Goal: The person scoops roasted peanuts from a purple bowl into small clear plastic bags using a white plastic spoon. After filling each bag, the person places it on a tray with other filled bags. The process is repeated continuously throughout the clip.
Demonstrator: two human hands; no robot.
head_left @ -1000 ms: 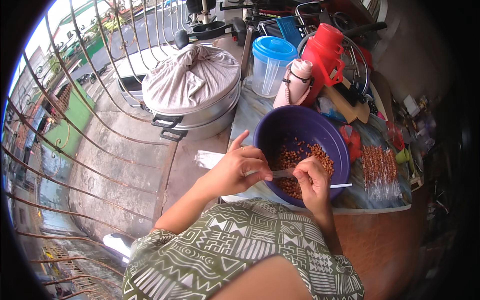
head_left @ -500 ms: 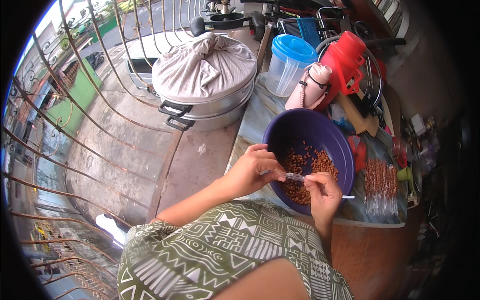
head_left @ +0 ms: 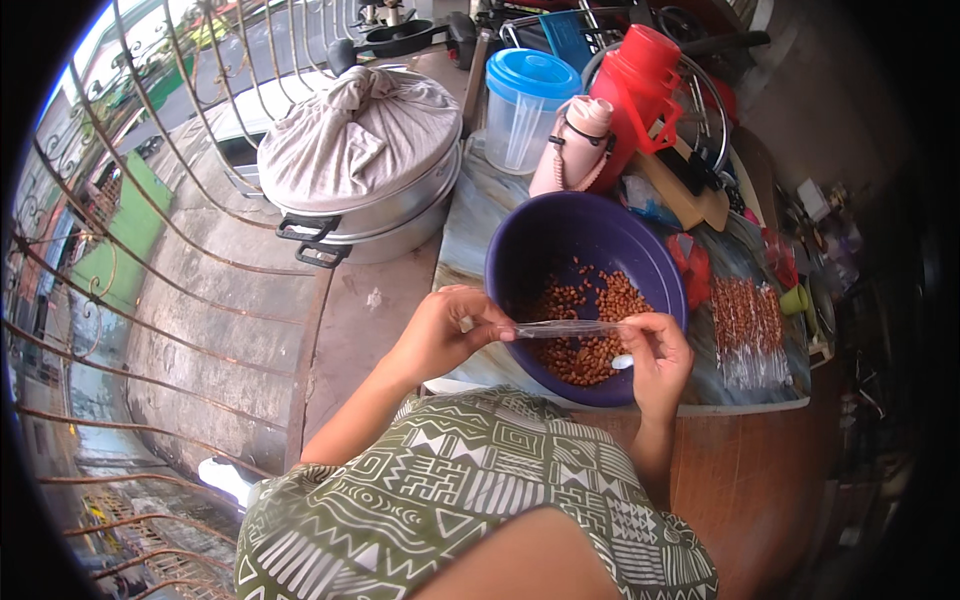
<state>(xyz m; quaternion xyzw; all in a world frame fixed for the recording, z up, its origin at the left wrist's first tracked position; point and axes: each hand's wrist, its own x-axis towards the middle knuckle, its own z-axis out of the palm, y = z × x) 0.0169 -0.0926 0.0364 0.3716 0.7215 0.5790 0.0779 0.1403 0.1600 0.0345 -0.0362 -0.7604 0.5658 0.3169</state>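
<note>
A narrow clear plastic bag [head_left: 570,328] is stretched level over a deep purple basin [head_left: 545,235]. My left hand [head_left: 455,328] pinches one end of it, near the basin's left rim. At the other end, the fingertips of my right hand [head_left: 658,365] are closed on the plastic. The white bowl of a small spoon [head_left: 623,361] pokes out beside my right fingers; its handle is hidden by that hand. Reddish-brown peanuts [head_left: 595,300] lie loose in the bottom of the basin. To the right, several filled narrow bags [head_left: 745,320] lie side by side on the marbled tabletop.
A cloth-covered metal pot [head_left: 365,150] with black handles stands at the left. Behind the basin are a blue-lidded container [head_left: 530,110], a pink bottle [head_left: 575,150] and a red jug [head_left: 640,90]. Red plastic [head_left: 690,265] lies right of the basin. A metal grille [head_left: 165,150] borders the left.
My hands have moved apart, and the bag, bunched between them before, is now stretched out. The spoon's bowl now shows left of my right fingers. The whole view has shifted.
</note>
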